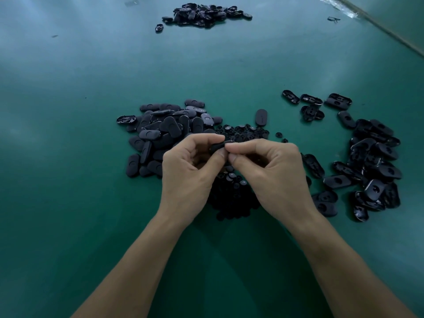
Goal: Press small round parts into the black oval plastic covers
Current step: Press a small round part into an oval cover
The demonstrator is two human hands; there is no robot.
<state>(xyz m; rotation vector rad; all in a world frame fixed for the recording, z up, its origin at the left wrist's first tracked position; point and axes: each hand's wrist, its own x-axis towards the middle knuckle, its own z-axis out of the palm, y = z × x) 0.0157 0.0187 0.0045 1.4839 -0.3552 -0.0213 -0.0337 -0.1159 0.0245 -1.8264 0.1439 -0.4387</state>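
Observation:
Both hands meet above the middle of the green table. My left hand [191,166] pinches a black oval cover [218,146] between thumb and fingers. My right hand [268,167] pinches the same cover at its right end, thumb and forefinger curled onto it. Whether a small round part sits under those fingertips is hidden. A heap of small round parts [231,193] lies right beneath the hands and spreads out behind them [243,131]. A pile of oval covers [160,134] sits to the left of the hands.
Another spread of oval covers [371,166], many lying hollow side up, fills the right side. A third pile of covers [204,14] lies far back. The green table [68,157] has a raised edge strip [390,33] at the far right.

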